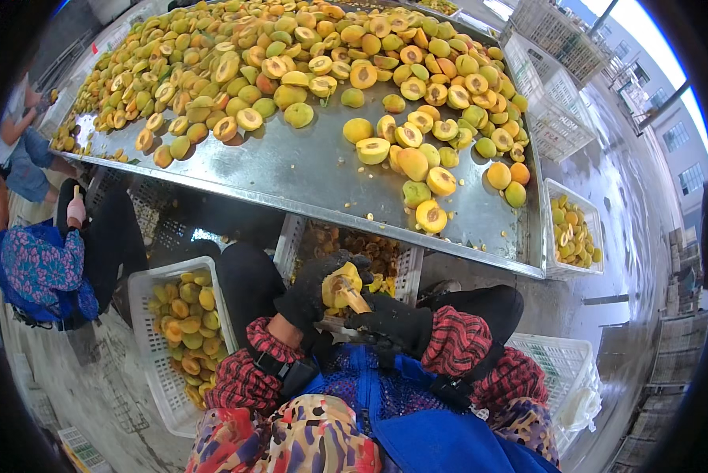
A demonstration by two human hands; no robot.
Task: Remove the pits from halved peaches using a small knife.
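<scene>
My left hand [309,292], in a black glove, is shut on a yellow stone fruit [339,284], which looks like an apricot or a small peach. In my black-gloved right hand [386,316] is a tool with a pale wooden handle [355,300], held against the fruit. Its working end cannot be made out. Both hands are above a white crate [410,275] between my knees, with brownish fruit scraps inside. Beyond it stands a sheet-metal table [283,177] heaped with whole and halved stone fruit [235,65]; several halves [430,216] lie near its front edge.
To my left, a white crate [147,343] holds fruit halves. Another fruit-filled crate [596,227] stands beyond the table's right end. A white crate [566,349] with a plastic bag is by my right side. A seated co-worker [40,272] is at the left; stacked crates [557,106] rise back right.
</scene>
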